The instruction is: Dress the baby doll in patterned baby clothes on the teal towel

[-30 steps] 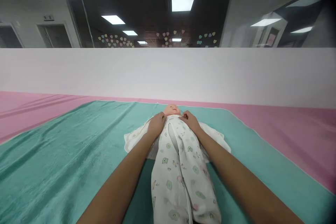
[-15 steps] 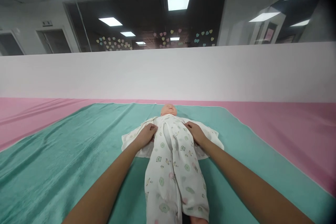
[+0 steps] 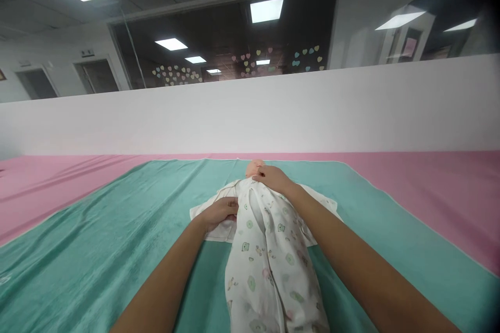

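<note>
doll face up at the middle of a teal blanket, head toward the white partition, body toward the camera. over the torso and legs, a white baby gown with a small print of green, pink and brown figures, parted lengthwise down the front, with a narrow pale strip visible in the upper part of the gap. beneath the gown and spread out to both sides, a plain-looking white cloth, its lower edge flat on the blanket. left hand low beside the torso, over the white cloth, fingers curled inward and touching the side edge of the gown; whether closed on fabric, impossible to tell. right hand higher, across the upper chest, fingers bent at the neckline just under the chin, partly covering the head; pinching or merely resting on the collar, not clear. both forearms reaching in from the near edge, one along each side of the gown. around the blanket, a pink sheet. beyond the partition, a wide dark window with heart-shaped stickers and bright rectangular lights.
</note>
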Available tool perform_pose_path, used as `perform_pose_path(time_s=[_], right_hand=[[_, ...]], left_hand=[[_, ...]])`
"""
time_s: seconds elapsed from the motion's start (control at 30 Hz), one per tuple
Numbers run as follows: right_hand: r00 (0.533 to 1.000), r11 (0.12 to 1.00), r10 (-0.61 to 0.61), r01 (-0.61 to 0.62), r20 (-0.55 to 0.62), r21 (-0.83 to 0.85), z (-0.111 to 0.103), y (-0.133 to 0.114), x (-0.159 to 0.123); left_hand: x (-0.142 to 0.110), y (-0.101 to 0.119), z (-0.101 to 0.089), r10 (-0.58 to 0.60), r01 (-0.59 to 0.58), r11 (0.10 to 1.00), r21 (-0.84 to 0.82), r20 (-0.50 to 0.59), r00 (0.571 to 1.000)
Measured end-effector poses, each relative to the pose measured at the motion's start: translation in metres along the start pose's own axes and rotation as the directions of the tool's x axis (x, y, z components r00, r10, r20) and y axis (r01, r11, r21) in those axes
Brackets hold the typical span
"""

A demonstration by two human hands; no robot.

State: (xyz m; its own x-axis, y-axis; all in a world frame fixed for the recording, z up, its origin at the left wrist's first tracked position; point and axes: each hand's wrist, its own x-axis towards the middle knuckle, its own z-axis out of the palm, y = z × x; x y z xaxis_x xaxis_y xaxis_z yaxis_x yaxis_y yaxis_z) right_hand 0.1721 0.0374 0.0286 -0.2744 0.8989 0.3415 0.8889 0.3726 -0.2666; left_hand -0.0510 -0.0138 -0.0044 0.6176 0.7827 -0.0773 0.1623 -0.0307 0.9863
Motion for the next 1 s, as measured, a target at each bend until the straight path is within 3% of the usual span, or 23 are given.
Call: perform_pose_path(time_s=[0.13, 0.3, 0.47, 0.57, 0.67, 0.77, 0.87, 0.93, 1.0], right_hand=[[0.999, 1.000, 0.002, -0.001, 0.049, -0.024, 0.001, -0.006, 0.011], [0.994, 0.994, 0.106, -0.106, -0.016, -0.004, 0.006, -0.005, 0.010], [0.966, 0.964, 0.235, -0.218, -0.105, 0.151, 0.016, 0.016, -0.008], [0.943, 0.931, 0.305, -0.266, -0.133, 0.251, 0.023, 0.034, -0.017], [0.922, 0.894, 0.360, -0.297, -0.141, 0.336, 0.027, 0.044, -0.022], [0.917, 0.872, 0.372, -0.292, -0.146, 0.392, 0.029, 0.047, -0.025], [0.926, 0.881, 0.344, -0.260, -0.158, 0.395, 0.028, 0.045, -0.026], [0.931, 0.894, 0.324, -0.241, -0.171, 0.378, 0.029, 0.043, -0.027], [0.932, 0.906, 0.308, -0.225, -0.191, 0.360, 0.030, 0.042, -0.029]], left_hand=[[0.004, -0.005, -0.001, 0.004, -0.005, 0.999, -0.043, -0.022, 1.000], [0.010, -0.008, 0.003, 0.019, -0.025, 0.999, -0.033, -0.178, 0.984], [0.012, -0.005, 0.009, 0.127, -0.091, 0.987, 0.129, -0.303, 0.944], [0.013, -0.002, 0.013, 0.252, -0.117, 0.932, 0.342, -0.382, 0.889], [0.014, 0.002, 0.018, 0.376, -0.078, 0.832, 0.549, -0.454, 0.808], [0.013, 0.006, 0.023, 0.416, 0.056, 0.725, 0.686, -0.502, 0.758], [0.013, 0.010, 0.023, 0.467, 0.189, 0.510, 0.839, -0.455, 0.758], [0.014, 0.011, 0.021, 0.517, 0.217, 0.334, 0.917, -0.371, 0.772], [0.016, 0.011, 0.019, 0.548, 0.221, 0.217, 0.951, -0.306, 0.778]])
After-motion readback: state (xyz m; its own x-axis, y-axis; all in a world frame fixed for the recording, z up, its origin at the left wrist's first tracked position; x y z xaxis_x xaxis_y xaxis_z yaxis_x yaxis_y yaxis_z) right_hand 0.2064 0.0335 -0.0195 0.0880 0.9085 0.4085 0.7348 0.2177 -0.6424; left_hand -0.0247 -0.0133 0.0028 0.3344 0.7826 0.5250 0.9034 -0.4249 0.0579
